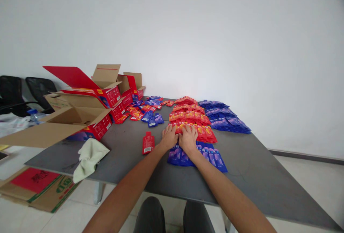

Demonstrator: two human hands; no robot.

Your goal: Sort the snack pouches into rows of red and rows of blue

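Note:
My left hand (170, 137) and my right hand (189, 138) are side by side at the nearest row of red pouches (208, 134). Fingers of both hands bend over the pouches' edge, thumbs toward me, gripping that row. The pouches under the fingers are partly hidden. Just below my hands lies a row of blue pouches (211, 155), partly covered by my right wrist. Behind the nearest red row, more red pouches (189, 116) lie in overlapping rows. A single red pouch (148, 143) lies face down to the left of my left hand.
Blue pouches (228, 122) lie in rows at the right. Loose red and blue pouches (136, 114) are scattered at the back left. Open cardboard boxes (98, 127) line the table's left side, near a pale cloth (91, 158). Flattened cardboard (40, 186) lies on the floor.

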